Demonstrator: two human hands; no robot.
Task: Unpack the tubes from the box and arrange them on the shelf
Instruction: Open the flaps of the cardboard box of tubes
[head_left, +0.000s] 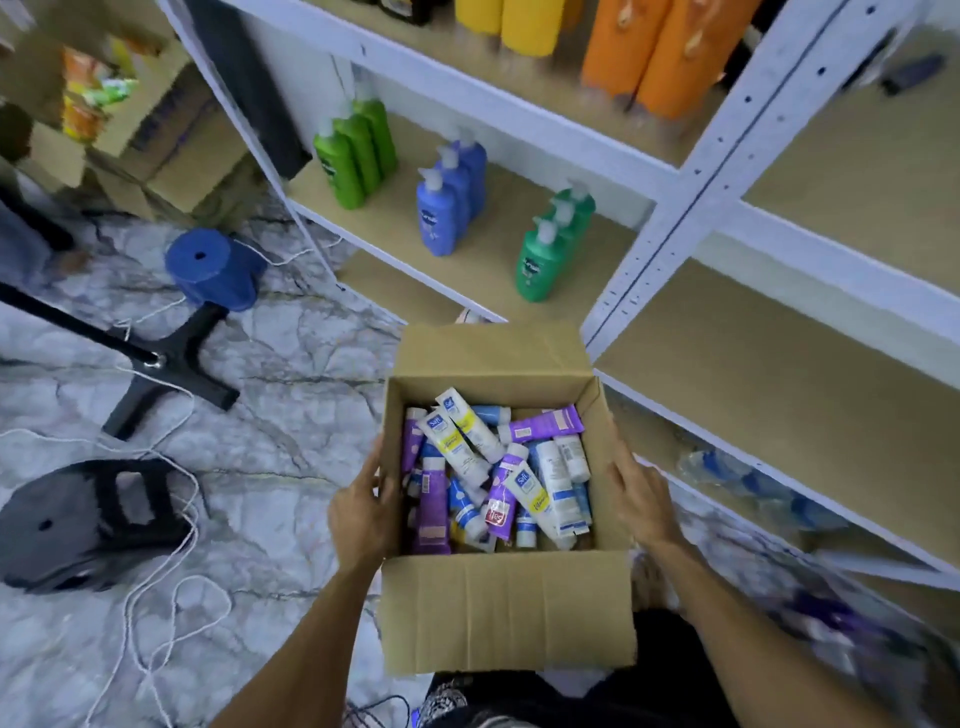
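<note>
Forearms reach in from the lower edge to a brown cardboard box (506, 613), all flaps folded outward. Left hand (358, 506) lies flat against the box's left wall, fingers extended. Right hand (641, 496) lies flat against its right wall, fingers straight. The box is carried between the two palms.

Tubes (493, 467) are all inside the box, in a loose criss-cross heap. Colours noted: white with yellow band and blue logo, purple, and white with blue. Caps are white.

Shelf (675, 208), white metal frame with tan boards, stands beyond and to the right of the box. Pump bottles (441, 208) in green, blue and dark green stand in three rows on the board beyond the box.

Left of the box: marbled floor (291, 415) and a blue stool (213, 270) on its side.
</note>
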